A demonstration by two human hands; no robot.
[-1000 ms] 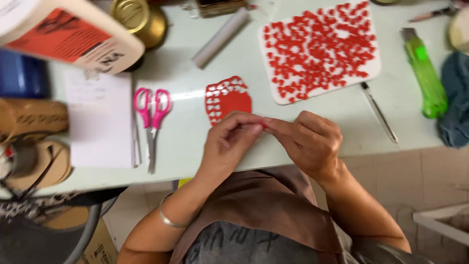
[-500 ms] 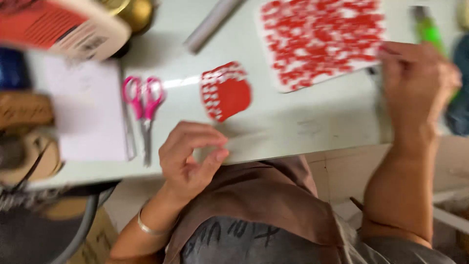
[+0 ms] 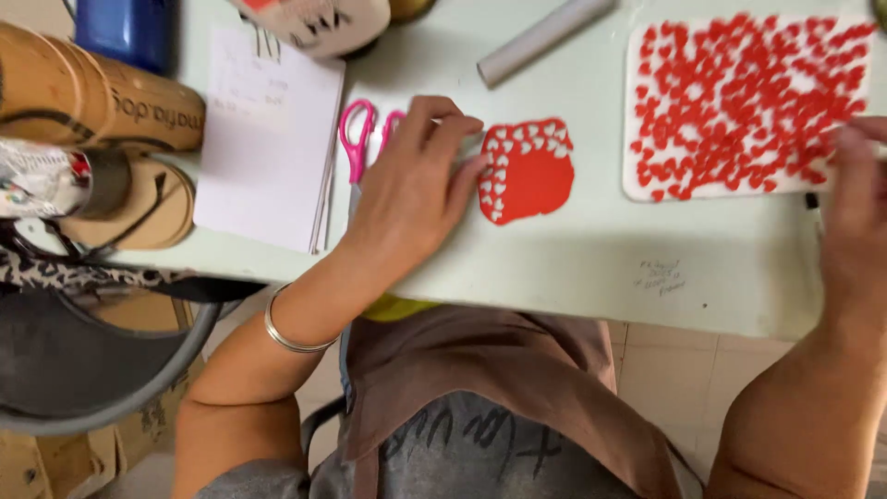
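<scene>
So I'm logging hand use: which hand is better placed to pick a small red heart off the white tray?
Probably the right hand: it rests at the white tray edge, while the left hand steadies the red sheet.

Your single head camera looks steeply down from close above, facing the pale bench (image 3: 591, 268) edge and your lap.

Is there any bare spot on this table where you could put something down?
Yes: the pale strip along the near table edge, below the red heart-punched sheet and the white tray of red hearts. A smaller gap lies between sheet and tray. The left end is crowded: pink scissors, white notepad, cork rolls. The left hand touches the sheet; the right hand rests at the tray.
</scene>
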